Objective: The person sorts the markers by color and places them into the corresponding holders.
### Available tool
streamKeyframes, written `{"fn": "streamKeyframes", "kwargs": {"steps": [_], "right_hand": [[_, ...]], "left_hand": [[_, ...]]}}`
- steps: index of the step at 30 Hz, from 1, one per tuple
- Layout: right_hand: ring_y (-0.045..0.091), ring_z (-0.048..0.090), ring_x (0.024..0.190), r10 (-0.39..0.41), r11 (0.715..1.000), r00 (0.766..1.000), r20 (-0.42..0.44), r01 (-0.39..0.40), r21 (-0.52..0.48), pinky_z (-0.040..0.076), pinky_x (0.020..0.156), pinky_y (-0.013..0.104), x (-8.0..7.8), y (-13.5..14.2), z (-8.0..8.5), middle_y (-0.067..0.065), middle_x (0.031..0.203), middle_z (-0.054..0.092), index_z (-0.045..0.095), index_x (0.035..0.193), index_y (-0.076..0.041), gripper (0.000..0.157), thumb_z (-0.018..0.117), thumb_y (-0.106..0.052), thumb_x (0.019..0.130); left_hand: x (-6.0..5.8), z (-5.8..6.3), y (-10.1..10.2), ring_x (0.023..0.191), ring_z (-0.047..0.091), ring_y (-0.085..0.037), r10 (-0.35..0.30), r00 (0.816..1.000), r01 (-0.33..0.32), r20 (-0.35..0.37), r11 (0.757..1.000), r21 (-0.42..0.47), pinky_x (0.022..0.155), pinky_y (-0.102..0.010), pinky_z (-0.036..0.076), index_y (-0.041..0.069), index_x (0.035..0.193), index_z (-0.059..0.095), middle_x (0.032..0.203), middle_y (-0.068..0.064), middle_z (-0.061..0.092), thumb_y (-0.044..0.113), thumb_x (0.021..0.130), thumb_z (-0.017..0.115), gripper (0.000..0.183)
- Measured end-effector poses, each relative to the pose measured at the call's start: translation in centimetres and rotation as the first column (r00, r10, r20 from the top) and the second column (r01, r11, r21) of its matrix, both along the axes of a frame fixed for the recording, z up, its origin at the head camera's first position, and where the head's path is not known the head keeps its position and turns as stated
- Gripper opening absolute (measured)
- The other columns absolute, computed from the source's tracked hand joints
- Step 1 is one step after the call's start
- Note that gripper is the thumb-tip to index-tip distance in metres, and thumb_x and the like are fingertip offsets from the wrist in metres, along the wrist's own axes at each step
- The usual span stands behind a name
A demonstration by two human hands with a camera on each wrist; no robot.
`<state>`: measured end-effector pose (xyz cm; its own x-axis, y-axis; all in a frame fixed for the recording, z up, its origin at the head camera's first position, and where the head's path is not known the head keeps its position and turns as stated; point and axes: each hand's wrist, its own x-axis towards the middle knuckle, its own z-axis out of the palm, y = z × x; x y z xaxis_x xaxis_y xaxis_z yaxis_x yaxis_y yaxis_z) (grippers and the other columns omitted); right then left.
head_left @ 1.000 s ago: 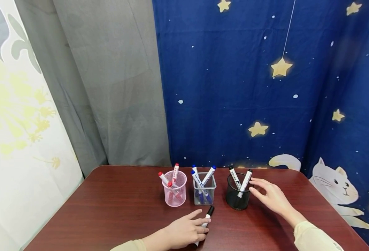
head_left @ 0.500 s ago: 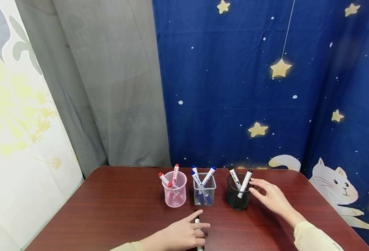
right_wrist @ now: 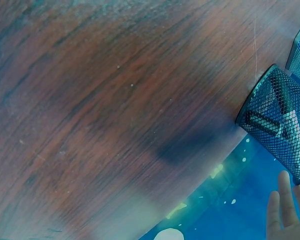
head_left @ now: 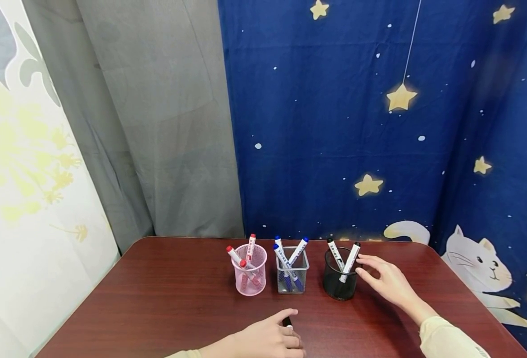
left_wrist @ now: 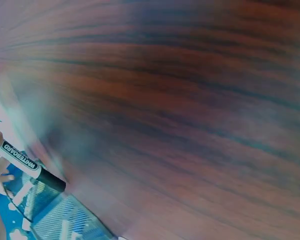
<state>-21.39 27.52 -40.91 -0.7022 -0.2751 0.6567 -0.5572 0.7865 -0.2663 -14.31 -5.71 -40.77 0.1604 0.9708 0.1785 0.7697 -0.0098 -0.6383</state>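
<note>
My left hand (head_left: 267, 340), low in the head view, holds a whiteboard marker (head_left: 288, 323) with a black cap; most of it is hidden behind the fingers there. In the left wrist view the same marker (left_wrist: 22, 162) shows its white barrel and black end, with fingers at its rear. The right hand (head_left: 390, 281) reaches to the black round mesh pen cup (head_left: 339, 288), its fingertips at the right side of the rim. Two black-capped markers (head_left: 350, 261) lean inside that cup. In the right wrist view the fingers (right_wrist: 286, 200) look straight beside the mesh.
Left of the black cup stands a square silver mesh cup (head_left: 292, 286) with several blue-capped markers (head_left: 298, 251). Further left is a pink round mesh cup (head_left: 250, 286) holding red-capped markers (head_left: 251, 246). All stand on a dark red wooden table (head_left: 164, 293) before curtains (head_left: 317, 124).
The marker has turned and its black end has drawn back under my left hand, which has moved slightly towards the front edge. The right hand and the cups stay where they were.
</note>
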Motion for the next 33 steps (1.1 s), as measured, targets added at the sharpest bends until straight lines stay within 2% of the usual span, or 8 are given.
{"fn": "streamKeyframes", "kwargs": {"steps": [5, 11, 14, 19, 21, 23, 29, 33], "right_hand": [[0.016, 0.060, 0.080, -0.005, 1.000, 1.000, -0.001, 0.005, 0.005, 0.045, 0.067, 0.038, 0.0, 0.0, 0.0, 0.007, 0.106, 0.060, 0.066, 0.100, -0.008, 0.027, 0.068, -0.021, 0.077], [0.015, 0.059, 0.080, -0.010, 1.000, 1.000, 0.005, 0.010, 0.008, 0.045, 0.068, 0.039, 0.0, 0.0, 0.1, 0.007, 0.106, 0.060, 0.066, 0.100, -0.008, 0.027, 0.068, -0.022, 0.077], [0.015, 0.059, 0.080, -0.010, 1.000, 1.000, 0.008, 0.009, 0.008, 0.045, 0.068, 0.038, 0.1, 0.0, 0.1, 0.007, 0.106, 0.060, 0.066, 0.100, -0.008, 0.027, 0.068, -0.022, 0.078], [0.015, 0.059, 0.079, -0.008, 1.000, 1.000, 0.013, 0.008, 0.006, 0.045, 0.067, 0.038, 0.1, 0.0, 0.2, 0.007, 0.106, 0.060, 0.066, 0.101, -0.008, 0.027, 0.068, -0.022, 0.078], [0.015, 0.059, 0.079, -0.008, 1.000, 1.000, 0.014, 0.008, 0.006, 0.045, 0.067, 0.038, 0.1, 0.0, 0.2, 0.007, 0.106, 0.060, 0.066, 0.101, -0.008, 0.027, 0.068, -0.022, 0.078], [0.015, 0.059, 0.079, -0.008, 1.000, 1.000, 0.014, 0.008, 0.007, 0.045, 0.067, 0.038, 0.1, 0.0, 0.2, 0.007, 0.106, 0.060, 0.066, 0.101, -0.008, 0.027, 0.067, -0.022, 0.078], [0.015, 0.059, 0.080, -0.006, 1.000, 1.000, 0.004, 0.006, 0.005, 0.045, 0.068, 0.039, 0.1, 0.0, 0.1, 0.007, 0.106, 0.060, 0.066, 0.100, -0.008, 0.027, 0.068, -0.022, 0.077], [0.015, 0.059, 0.080, -0.003, 1.000, 1.000, -0.005, 0.003, 0.003, 0.045, 0.069, 0.039, 0.0, 0.0, 0.1, 0.007, 0.106, 0.060, 0.066, 0.100, -0.007, 0.027, 0.068, -0.021, 0.077]], "left_hand": [[0.7, 1.0, 0.4, 0.090, 0.052, 0.002, 0.021, 0.994, -0.021, 0.103, 1.000, 0.006, 0.099, -0.045, 0.017, 0.025, 0.105, 0.058, 0.096, 0.015, 0.058, 0.025, 0.093, 0.038, 0.024], [1.1, 2.2, 1.0, 0.087, 0.051, 0.004, 0.021, 0.977, -0.043, 0.210, 0.994, 0.097, 0.099, -0.039, 0.018, 0.023, 0.103, 0.060, 0.095, 0.016, 0.058, 0.024, 0.089, 0.051, 0.016], [1.2, 2.6, 1.2, 0.084, 0.052, 0.004, 0.016, 0.954, -0.062, 0.299, 0.988, 0.144, 0.100, -0.036, 0.018, 0.021, 0.100, 0.061, 0.090, 0.015, 0.059, 0.025, 0.085, 0.058, 0.016], [1.1, 3.3, 1.5, 0.079, 0.050, 0.006, -0.006, 0.921, -0.086, 0.391, 0.972, 0.218, 0.099, -0.034, 0.021, 0.021, 0.099, 0.060, 0.082, 0.015, 0.057, 0.024, 0.080, 0.063, 0.020], [1.0, 3.4, 1.6, 0.077, 0.048, 0.008, -0.013, 0.916, -0.094, 0.402, 0.965, 0.244, 0.098, -0.033, 0.022, 0.021, 0.099, 0.059, 0.080, 0.016, 0.056, 0.023, 0.079, 0.064, 0.020], [0.9, 3.6, 1.7, 0.078, 0.048, 0.009, -0.023, 0.895, -0.107, 0.446, 0.959, 0.264, 0.098, -0.032, 0.021, 0.021, 0.099, 0.059, 0.080, 0.016, 0.056, 0.022, 0.079, 0.064, 0.021], [0.7, 4.3, 1.9, 0.076, 0.050, 0.008, -0.080, 0.872, -0.101, 0.484, 0.936, 0.337, 0.096, -0.031, 0.027, 0.017, 0.099, 0.059, 0.080, 0.015, 0.058, 0.019, 0.077, 0.065, 0.023], [0.6, 4.9, 2.2, 0.073, 0.050, 0.008, -0.078, 0.850, -0.125, 0.521, 0.931, 0.344, 0.095, -0.030, 0.028, 0.015, 0.099, 0.060, 0.080, 0.014, 0.058, 0.018, 0.078, 0.065, 0.022]]}}
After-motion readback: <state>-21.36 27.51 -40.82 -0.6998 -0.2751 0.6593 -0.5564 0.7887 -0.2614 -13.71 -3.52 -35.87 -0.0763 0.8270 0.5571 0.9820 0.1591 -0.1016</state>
